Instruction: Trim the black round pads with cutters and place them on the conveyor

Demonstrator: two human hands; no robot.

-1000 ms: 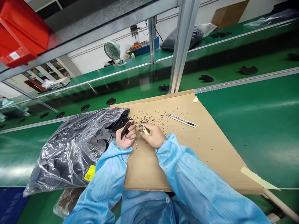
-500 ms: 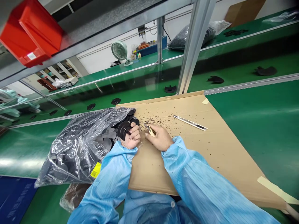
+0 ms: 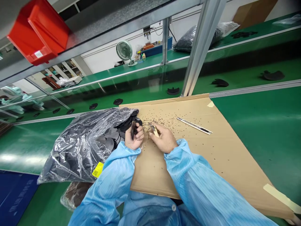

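Note:
My left hand (image 3: 135, 137) is closed round a dark, thin plastic part (image 3: 134, 129), which now stands almost edge-on. Just to the right, my right hand (image 3: 164, 139) grips small nippers with cream handles (image 3: 155, 131); their metal jaws point up and left toward the part, a short gap away. Beneath both hands lies a cardboard sheet (image 3: 150, 175) sprinkled with many tiny dark scraps. A clear plastic bag (image 3: 77, 141) full of black disc-shaped parts lies on its side at the left, its mouth close to my left hand.
A slim cutter knife (image 3: 194, 126) lies on the cardboard at right. Black parts, one (image 3: 173, 91) near the metal post (image 3: 204, 47), sit spaced along the green belt behind. A red bin (image 3: 39, 33) is on the overhead shelf. A green fan (image 3: 124, 51) stands farther back.
My left hand has turned the black part from showing its broad face to nearly edge-on. The nippers stay in my right hand. The whole view has shifted slightly.

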